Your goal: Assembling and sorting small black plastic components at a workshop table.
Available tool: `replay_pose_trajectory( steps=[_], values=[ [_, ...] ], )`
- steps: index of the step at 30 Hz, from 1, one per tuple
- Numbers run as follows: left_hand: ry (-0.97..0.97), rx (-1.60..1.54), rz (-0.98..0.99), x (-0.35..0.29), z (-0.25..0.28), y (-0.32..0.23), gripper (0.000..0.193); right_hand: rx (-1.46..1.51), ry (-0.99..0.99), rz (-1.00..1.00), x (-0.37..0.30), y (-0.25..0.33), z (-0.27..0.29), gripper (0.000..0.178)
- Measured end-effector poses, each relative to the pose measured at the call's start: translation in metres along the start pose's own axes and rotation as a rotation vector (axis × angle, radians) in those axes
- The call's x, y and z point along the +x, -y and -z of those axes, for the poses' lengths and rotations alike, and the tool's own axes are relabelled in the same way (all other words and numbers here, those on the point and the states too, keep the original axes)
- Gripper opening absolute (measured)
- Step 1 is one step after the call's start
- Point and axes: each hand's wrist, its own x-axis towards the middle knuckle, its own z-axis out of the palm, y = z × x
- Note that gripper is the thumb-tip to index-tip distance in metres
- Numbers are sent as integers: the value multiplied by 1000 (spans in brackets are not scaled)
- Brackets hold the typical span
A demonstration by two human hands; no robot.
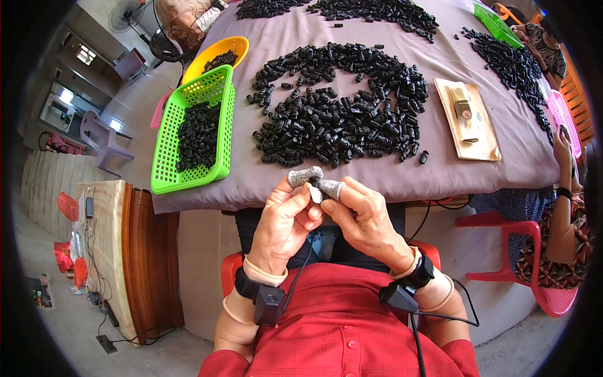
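My left hand [286, 210] and my right hand [367, 221] meet in front of the table edge, fingers pinched together. Speckled grey sleeves cover both index fingertips. Between the fingertips is a small black part [316, 181], mostly hidden by them. A small flat whitish piece [316, 194] shows by my left thumb; what it is I cannot make out. Just beyond my hands, a large heap of small black cylindrical parts [339, 125] lies on the mauve tablecloth [257, 179]. One loose part [424, 157] sits at the heap's right side.
A green plastic basket [224, 151] with black pieces stands at the table's left, beside a yellow bowl [242, 47]. A cardboard piece [483, 141] with a small device lies at right. More black heaps lie far off. People sit around the table. Cables hang from my wrist devices.
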Motion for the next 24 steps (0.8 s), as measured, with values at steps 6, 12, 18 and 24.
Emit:
replay_pose_trajectory(
  steps=[6,12,18,24],
  values=[
    [20,-24,37,1,2,0,19,12,-24,19,2,-2,-1,10],
    [9,-83,61,1,1,-5,22,10,22,43,1,-2,2,10],
    [77,-81,48,1,4,-3,25,38,37,35,0,-3,3,10],
    [57,-74,37,2,4,-3,25,54,33,15,1,-4,2,9]
  ],
)
